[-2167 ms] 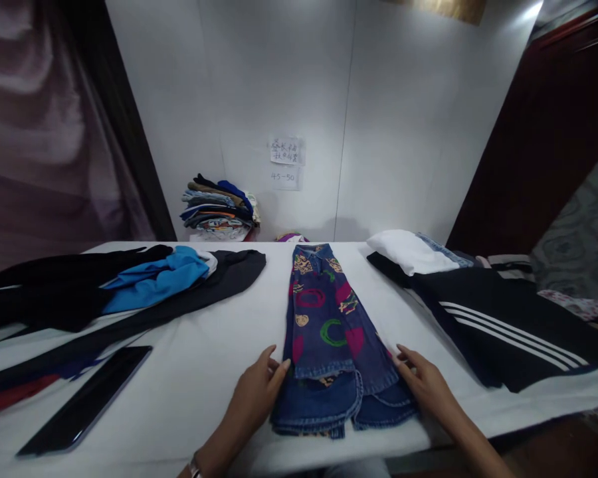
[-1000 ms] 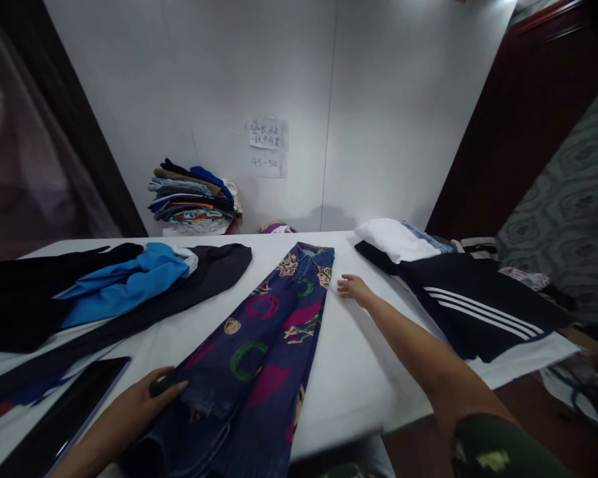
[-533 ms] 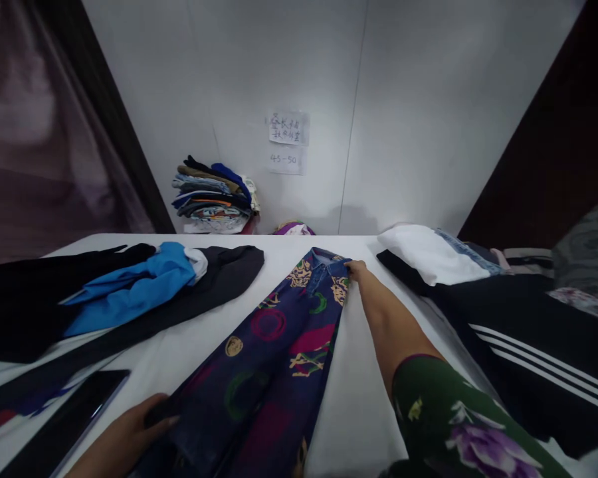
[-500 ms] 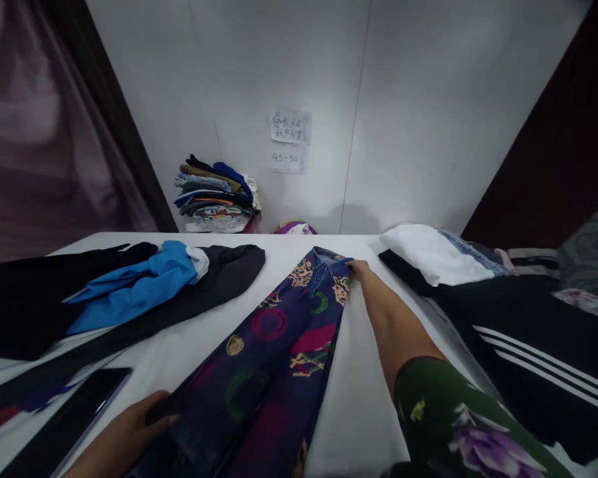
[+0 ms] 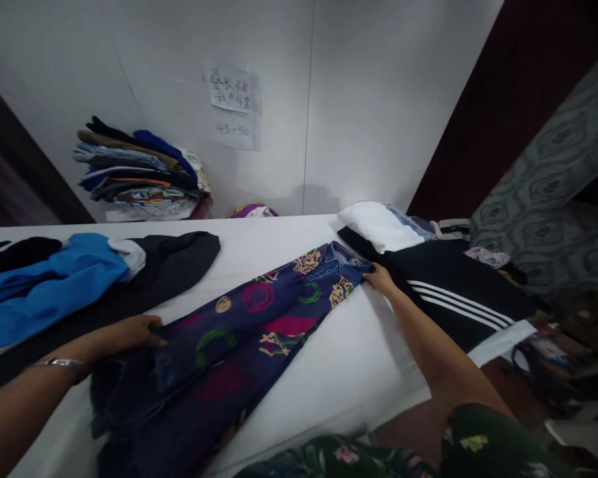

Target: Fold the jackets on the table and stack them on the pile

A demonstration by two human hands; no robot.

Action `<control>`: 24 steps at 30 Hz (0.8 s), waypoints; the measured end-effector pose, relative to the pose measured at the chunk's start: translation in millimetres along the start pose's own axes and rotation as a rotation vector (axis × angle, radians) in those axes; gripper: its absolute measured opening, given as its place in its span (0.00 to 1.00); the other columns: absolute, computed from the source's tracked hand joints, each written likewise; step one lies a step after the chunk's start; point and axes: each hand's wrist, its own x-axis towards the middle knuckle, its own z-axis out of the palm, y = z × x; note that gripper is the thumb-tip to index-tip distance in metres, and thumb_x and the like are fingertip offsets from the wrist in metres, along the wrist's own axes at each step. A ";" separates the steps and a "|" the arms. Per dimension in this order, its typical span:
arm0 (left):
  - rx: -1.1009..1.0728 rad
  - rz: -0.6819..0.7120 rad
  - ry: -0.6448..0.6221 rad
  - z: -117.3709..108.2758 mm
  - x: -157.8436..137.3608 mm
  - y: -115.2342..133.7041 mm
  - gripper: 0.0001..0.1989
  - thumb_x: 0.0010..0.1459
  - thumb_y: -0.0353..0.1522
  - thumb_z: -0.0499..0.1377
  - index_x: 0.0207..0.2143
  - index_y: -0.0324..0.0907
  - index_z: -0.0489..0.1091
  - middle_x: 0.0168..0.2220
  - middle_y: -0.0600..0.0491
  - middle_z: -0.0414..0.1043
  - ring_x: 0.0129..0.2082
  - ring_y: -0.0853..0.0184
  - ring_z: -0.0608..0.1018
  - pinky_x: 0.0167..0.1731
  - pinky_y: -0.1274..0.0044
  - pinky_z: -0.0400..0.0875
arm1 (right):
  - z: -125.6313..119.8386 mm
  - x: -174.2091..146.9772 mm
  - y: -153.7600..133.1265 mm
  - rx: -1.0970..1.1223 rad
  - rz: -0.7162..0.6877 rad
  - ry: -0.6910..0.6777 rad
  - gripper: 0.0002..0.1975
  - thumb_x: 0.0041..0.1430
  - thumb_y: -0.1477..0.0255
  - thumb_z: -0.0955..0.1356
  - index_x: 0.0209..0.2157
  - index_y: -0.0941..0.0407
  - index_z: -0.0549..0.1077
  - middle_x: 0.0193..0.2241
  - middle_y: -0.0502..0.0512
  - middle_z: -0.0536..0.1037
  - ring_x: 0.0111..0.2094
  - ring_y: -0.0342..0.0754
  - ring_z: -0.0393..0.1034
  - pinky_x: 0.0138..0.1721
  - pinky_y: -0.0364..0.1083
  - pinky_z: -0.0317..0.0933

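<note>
A dark blue denim shirt point(image 5: 249, 318) with a collar and a printed pattern of rings, gold figures and magenta patches lies lengthwise on the white table point(image 5: 339, 358). It slants from the lower left up to the collar at the right. My right hand point(image 5: 379, 279) pinches the shirt at the collar end, near the shoulder. On the other side, my left hand point(image 5: 137, 332) grips its edge close to the lower end, fingers closed on the cloth. The shirt's bottom part runs out toward the frame's lower edge.
Blue point(image 5: 54, 265) and dark grey clothes point(image 5: 179, 265) lie on the left. Black clothing with white stripes point(image 5: 458, 285) and a white garment point(image 5: 369, 222) lie at the right. A folded stack point(image 5: 139, 172) stands at the back, below handwritten paper signs point(image 5: 234, 109).
The view has swung to the right. The shirt now lies at a flatter slant, its lower end shifted left with my left hand. My right hand still holds the collar end.
</note>
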 end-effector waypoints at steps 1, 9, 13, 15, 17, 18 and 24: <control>0.027 0.008 -0.051 2.2 -1.7 -0.2 0.11 0.41 0.32 0.62 0.31 0.38 0.75 0.29 0.57 0.79 0.33 0.65 0.78 0.36 0.80 0.70 | -2.6 -4.8 -2.1 -0.051 -0.012 0.009 0.22 0.45 0.76 0.72 0.45 0.60 0.72 0.34 0.58 0.77 0.38 0.55 0.73 0.36 0.48 0.67; 0.216 0.317 0.369 64.6 -55.6 35.4 0.35 0.53 0.47 0.52 0.59 0.37 0.61 0.63 0.42 0.56 0.63 0.52 0.58 0.60 0.59 0.51 | 65.0 -41.4 -86.2 -0.370 -0.719 -0.174 0.27 0.60 0.65 0.65 0.60 0.54 0.62 0.64 0.56 0.56 0.65 0.54 0.44 0.64 0.52 0.40; 0.240 0.262 0.248 99.0 -69.6 37.5 0.34 0.58 0.47 0.46 0.63 0.40 0.56 0.65 0.43 0.51 0.65 0.53 0.54 0.60 0.54 0.48 | 120.7 -32.4 -100.3 -0.602 -0.793 -0.354 0.32 0.62 0.58 0.63 0.64 0.53 0.54 0.67 0.56 0.46 0.67 0.53 0.33 0.64 0.58 0.31; 0.236 0.263 0.223 104.4 -72.5 35.8 0.34 0.60 0.47 0.44 0.64 0.41 0.53 0.66 0.44 0.48 0.66 0.54 0.52 0.61 0.54 0.46 | 130.9 -19.8 -87.6 -0.730 -0.645 -0.413 0.32 0.63 0.56 0.62 0.64 0.52 0.53 0.67 0.56 0.47 0.67 0.55 0.34 0.63 0.60 0.30; 0.219 0.270 0.220 105.1 -75.1 36.3 0.34 0.60 0.48 0.44 0.65 0.42 0.52 0.67 0.45 0.46 0.66 0.55 0.50 0.61 0.55 0.43 | 131.3 -6.6 -69.9 -0.791 -0.551 -0.437 0.31 0.63 0.54 0.60 0.64 0.51 0.54 0.66 0.57 0.48 0.67 0.57 0.36 0.63 0.63 0.31; 0.207 0.274 0.221 104.7 -76.5 37.5 0.34 0.61 0.49 0.44 0.65 0.42 0.52 0.67 0.45 0.46 0.66 0.55 0.50 0.62 0.55 0.42 | 129.6 -1.0 -62.0 -0.804 -0.539 -0.444 0.31 0.63 0.53 0.59 0.64 0.51 0.54 0.66 0.57 0.48 0.67 0.57 0.37 0.62 0.64 0.31; 0.063 0.272 0.235 90.1 -83.9 41.0 0.30 0.62 0.48 0.45 0.62 0.44 0.59 0.65 0.46 0.52 0.65 0.57 0.54 0.61 0.58 0.45 | 124.2 8.7 -52.9 -0.845 -0.541 -0.460 0.30 0.64 0.53 0.57 0.63 0.52 0.55 0.66 0.58 0.48 0.67 0.59 0.38 0.61 0.66 0.33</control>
